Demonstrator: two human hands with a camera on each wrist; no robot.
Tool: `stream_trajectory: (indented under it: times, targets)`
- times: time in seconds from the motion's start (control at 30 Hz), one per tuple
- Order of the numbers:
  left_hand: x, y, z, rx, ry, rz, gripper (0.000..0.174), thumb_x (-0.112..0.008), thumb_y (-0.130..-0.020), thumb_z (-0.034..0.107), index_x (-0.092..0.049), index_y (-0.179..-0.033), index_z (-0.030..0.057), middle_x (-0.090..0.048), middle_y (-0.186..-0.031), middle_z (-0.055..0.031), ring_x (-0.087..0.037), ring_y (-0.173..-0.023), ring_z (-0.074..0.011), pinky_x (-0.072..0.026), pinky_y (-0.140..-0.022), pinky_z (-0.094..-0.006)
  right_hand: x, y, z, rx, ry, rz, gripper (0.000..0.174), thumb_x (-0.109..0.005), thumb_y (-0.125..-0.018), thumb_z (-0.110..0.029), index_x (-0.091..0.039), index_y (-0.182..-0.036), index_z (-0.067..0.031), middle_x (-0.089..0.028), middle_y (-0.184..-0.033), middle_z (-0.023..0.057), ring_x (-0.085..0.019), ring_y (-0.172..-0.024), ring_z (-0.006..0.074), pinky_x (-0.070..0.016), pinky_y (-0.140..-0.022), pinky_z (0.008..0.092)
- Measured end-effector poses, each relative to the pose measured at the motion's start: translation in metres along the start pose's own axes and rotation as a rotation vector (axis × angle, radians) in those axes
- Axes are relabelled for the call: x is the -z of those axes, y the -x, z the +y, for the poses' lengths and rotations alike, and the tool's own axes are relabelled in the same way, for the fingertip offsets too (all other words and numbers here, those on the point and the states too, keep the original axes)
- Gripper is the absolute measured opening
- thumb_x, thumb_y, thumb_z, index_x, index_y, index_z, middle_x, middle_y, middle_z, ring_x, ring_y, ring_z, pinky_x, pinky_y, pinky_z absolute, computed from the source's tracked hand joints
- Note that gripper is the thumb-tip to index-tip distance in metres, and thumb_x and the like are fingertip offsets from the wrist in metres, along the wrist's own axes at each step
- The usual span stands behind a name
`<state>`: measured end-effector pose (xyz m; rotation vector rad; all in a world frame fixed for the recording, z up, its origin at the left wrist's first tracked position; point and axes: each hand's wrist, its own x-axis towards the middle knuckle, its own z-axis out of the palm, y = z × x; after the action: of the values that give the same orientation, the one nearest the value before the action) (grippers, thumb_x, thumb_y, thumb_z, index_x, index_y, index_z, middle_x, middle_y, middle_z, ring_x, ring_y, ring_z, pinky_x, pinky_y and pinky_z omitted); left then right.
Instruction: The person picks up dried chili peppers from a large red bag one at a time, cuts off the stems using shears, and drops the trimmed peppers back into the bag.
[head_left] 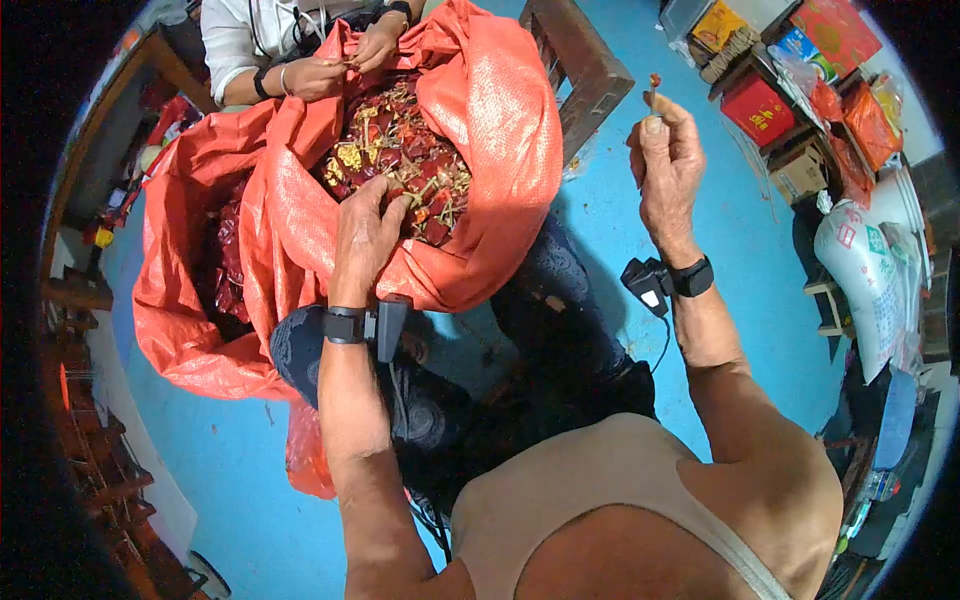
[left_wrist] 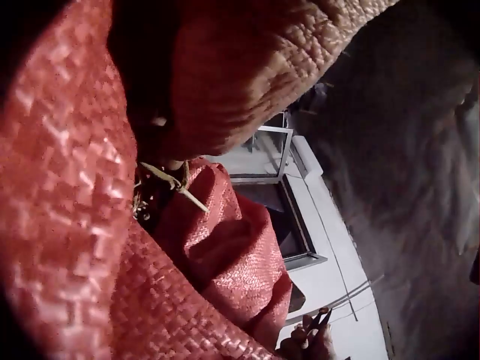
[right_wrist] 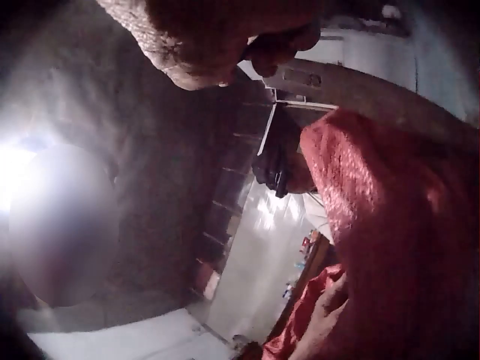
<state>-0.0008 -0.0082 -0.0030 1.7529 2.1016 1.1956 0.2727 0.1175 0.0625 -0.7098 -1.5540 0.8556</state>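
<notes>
My left hand [head_left: 365, 230] is in the right-hand red woven sack [head_left: 510, 130], its fingertips down among dried red chillies [head_left: 435, 225] and pale stems. In the left wrist view, a thin stem [left_wrist: 195, 200] shows beneath that hand, whose fingertips are in dark shadow; I cannot tell whether they grip anything. Raised off to the right of the sack, my right hand [head_left: 665, 170] pinches a small reddish dried chilli piece [head_left: 655, 80] between thumb and forefinger. A second red sack [head_left: 165, 290], holding dark red chillies [head_left: 230, 265], stands against the first on the left.
Across the sack, another person's hands [head_left: 345, 65] meet over its far rim. A wooden chair [head_left: 585, 65] stands behind the sack. Shelves with boxes [head_left: 760, 108] and a full white bag [head_left: 855, 260] line the right side of the blue floor [head_left: 745, 250].
</notes>
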Motion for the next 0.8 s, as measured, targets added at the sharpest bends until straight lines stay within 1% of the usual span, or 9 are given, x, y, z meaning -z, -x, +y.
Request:
stream_trajectory:
  times: [0.07,0.2,0.3,0.37,0.43,0.47,0.53,0.6,0.8]
  targets:
    - [-0.001,-0.003,0.001,-0.018,0.026,0.052,0.016,-0.058,-0.079,0.013,-0.056,-0.086,-0.0018,-0.059,-0.075,-0.0152,-0.057,-0.069,-0.024,-0.0439,-0.065,-0.0317,0.0,-0.007,0.004,0.048,0.051,0.02,0.031,-0.052,-0.089,-0.026,-0.05,-0.107,-0.0006,-0.049,-0.061,-0.0023,-0.042,-0.051,0.0036,-0.0348,-0.044,0.0197]
    - [-0.003,-0.003,0.005,-0.024,-0.026,0.004,0.015,-0.058,-0.079,0.012,-0.055,-0.085,-0.0016,-0.058,-0.075,-0.0176,-0.057,-0.069,-0.0259,-0.044,-0.064,-0.033,-0.003,-0.029,0.044,-0.111,0.022,0.089,0.029,-0.05,-0.089,-0.026,-0.053,-0.103,-0.0008,-0.049,-0.059,-0.0018,-0.041,-0.049,0.0059,-0.0337,-0.043,0.0227]
    - [-0.005,-0.004,0.005,-0.007,-0.035,-0.009,0.016,-0.057,-0.079,0.013,-0.055,-0.085,-0.0017,-0.059,-0.077,-0.0189,-0.058,-0.07,-0.0289,-0.0442,-0.064,-0.0347,-0.002,-0.026,0.071,-0.147,0.181,-0.05,0.029,-0.044,-0.091,-0.028,-0.055,-0.089,-0.0008,-0.049,-0.058,0.0001,-0.042,-0.048,0.0098,-0.035,-0.044,0.0271]
    - [-0.004,-0.004,0.003,-0.049,-0.048,0.009,0.016,-0.057,-0.079,0.013,-0.055,-0.086,-0.0014,-0.059,-0.078,-0.0201,-0.058,-0.072,-0.0323,-0.0444,-0.065,-0.0357,0.004,0.003,0.059,-0.346,0.201,-0.337,0.036,-0.039,-0.092,-0.031,-0.051,-0.076,-0.0011,-0.05,-0.058,0.0031,-0.045,-0.05,0.0126,-0.0374,-0.048,0.0296]
    - [-0.006,-0.005,0.001,-0.031,0.006,0.028,0.016,-0.055,-0.079,0.013,-0.055,-0.088,-0.0008,-0.058,-0.076,-0.0199,-0.058,-0.071,-0.0326,-0.0443,-0.064,-0.036,0.02,0.033,0.058,-0.378,0.296,-0.473,0.038,-0.037,-0.092,-0.033,-0.047,-0.072,-0.0028,-0.05,-0.058,0.0051,-0.046,-0.053,0.0112,-0.0382,-0.051,0.029]
    - [-0.006,-0.006,0.002,-0.011,0.05,0.035,0.017,-0.055,-0.078,0.014,-0.055,-0.088,-0.0003,-0.058,-0.075,-0.0204,-0.057,-0.068,-0.0344,-0.0442,-0.062,-0.0372,0.026,0.053,0.062,-0.307,0.389,-0.57,0.036,-0.038,-0.093,-0.033,-0.053,-0.079,-0.0027,-0.05,-0.059,0.0035,-0.046,-0.055,0.0097,-0.0384,-0.051,0.0277]
    - [-0.012,-0.008,-0.006,0.082,0.27,-0.004,0.014,-0.054,-0.082,0.012,-0.056,-0.09,0.0005,-0.058,-0.07,-0.0117,-0.056,-0.061,-0.0174,-0.0436,-0.058,-0.0288,0.028,0.083,0.051,-0.464,0.279,-0.621,0.034,-0.039,-0.092,-0.03,-0.056,-0.103,-0.0033,-0.052,-0.061,0.0003,-0.046,-0.057,0.0086,-0.0398,-0.054,0.0258]
    - [-0.012,-0.009,0.001,0.272,0.594,-0.071,0.011,-0.052,-0.085,0.008,-0.056,-0.092,0.0016,-0.059,-0.075,-0.0048,-0.055,-0.062,-0.0109,-0.0443,-0.057,-0.0224,0.025,0.101,0.049,-0.489,0.163,-0.514,0.033,-0.041,-0.092,-0.03,-0.054,-0.105,-0.0021,-0.054,-0.067,0.001,-0.047,-0.059,0.0083,-0.0405,-0.055,0.0253]
    - [-0.006,-0.011,0.006,0.382,0.886,-0.03,0.011,-0.052,-0.087,0.009,-0.055,-0.096,0.0042,-0.058,-0.08,-0.0024,-0.054,-0.063,-0.0078,-0.0451,-0.057,-0.019,-0.015,0.088,-0.014,-0.525,-0.001,-0.485,0.028,-0.049,-0.089,-0.02,-0.052,-0.108,0.0002,-0.056,-0.078,0.0051,-0.052,-0.069,0.0102,-0.0447,-0.065,0.0263]
